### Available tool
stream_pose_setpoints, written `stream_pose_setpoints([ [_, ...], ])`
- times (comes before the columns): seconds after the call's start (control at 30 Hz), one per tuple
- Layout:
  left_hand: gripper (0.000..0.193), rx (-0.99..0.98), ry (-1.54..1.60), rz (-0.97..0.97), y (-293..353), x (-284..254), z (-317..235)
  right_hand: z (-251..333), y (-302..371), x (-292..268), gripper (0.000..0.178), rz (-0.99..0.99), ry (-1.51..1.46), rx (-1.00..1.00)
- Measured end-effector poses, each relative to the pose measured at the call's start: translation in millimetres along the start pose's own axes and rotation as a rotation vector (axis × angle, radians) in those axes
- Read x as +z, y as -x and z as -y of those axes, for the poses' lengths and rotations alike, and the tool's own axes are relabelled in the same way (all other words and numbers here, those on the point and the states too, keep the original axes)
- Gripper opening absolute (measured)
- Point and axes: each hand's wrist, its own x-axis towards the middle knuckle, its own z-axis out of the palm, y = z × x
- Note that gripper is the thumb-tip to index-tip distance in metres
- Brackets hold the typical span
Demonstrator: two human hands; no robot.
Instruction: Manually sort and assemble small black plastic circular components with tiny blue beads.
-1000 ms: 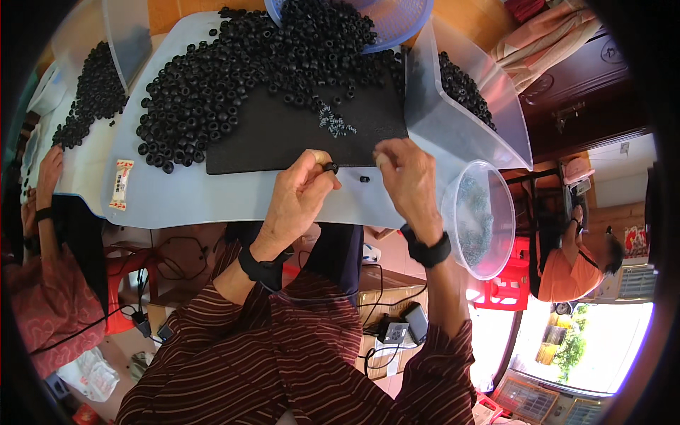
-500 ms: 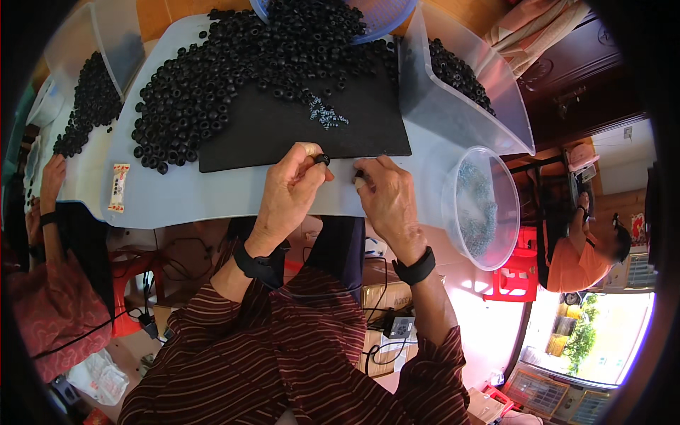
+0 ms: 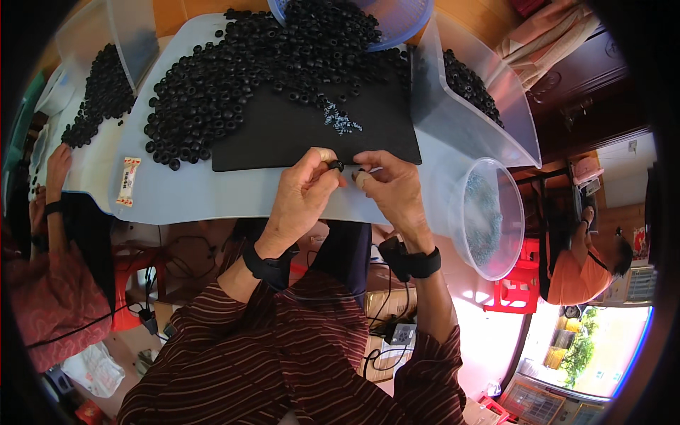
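Note:
My left hand [image 3: 301, 195] is closed, its thumb and fingers pinching a small black round piece [image 3: 336, 165] with a hole in it. Close beside it, my right hand [image 3: 393, 185] pinches a small dark piece [image 3: 358, 173], mostly hidden by the fingertips. The two hands are a short gap apart, over the near edge of a black mat [image 3: 283, 138]. On that mat lies a small cluster of pale, tiny springs [image 3: 341, 119]. A big heap of black, hollow, bead-like pieces [image 3: 195, 99] covers the table's left and far part.
A translucent bin [image 3: 489, 138] with more black pieces stands right of the mat. Nearer is a clear round tub [image 3: 520, 241] of tiny springs. A blue basket [image 3: 404, 32] sits behind the heap. A wrapped bar [image 3: 127, 180] lies left. Another person's hand [image 3: 58, 166] works at the far left.
My right hand has moved inward and turned, bringing its fingertips nearer to the left hand's black piece. The whole view has shifted a little.

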Motion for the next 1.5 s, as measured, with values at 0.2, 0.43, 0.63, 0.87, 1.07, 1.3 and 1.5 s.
stream_pose_setpoints([
  [0.2,0.012,0.017,0.069,0.015,-1.8,-1.2,-1.4,6.8,-7.6,7.2,0.016,0.155,-0.396,0.072],
  [0.43,0.013,-0.005,0.01,0.038,-1.8,-3.5,-3.3,12.3,-6.1,2.3,0.018,0.15,-0.402,0.024],
  [0.63,0.012,-0.011,0.003,0.034,-1.5,-3.2,-1.1,11.4,-9.7,7.3,0.017,0.13,-0.38,-0.06],
  [0.87,0.013,0.03,0.007,0.027,-2.0,-1.7,-1.1,10.3,-11.8,6.2,0.013,0.164,-0.347,-0.051],
  [1.07,0.014,0.009,0.016,-0.003,-1.5,-1.2,-1.3,6.8,-9.9,3.3,0.008,0.149,-0.302,-0.017],
  [1.3,0.015,0.0,-0.023,0.01,-0.8,-3.0,-0.5,9.1,-7.3,7.5,0.013,0.043,-0.422,0.011],
  [1.5,0.014,0.004,0.005,0.018,-2.1,-1.3,1.3,7.5,-9.2,6.6,0.016,0.114,-0.437,0.013],
])
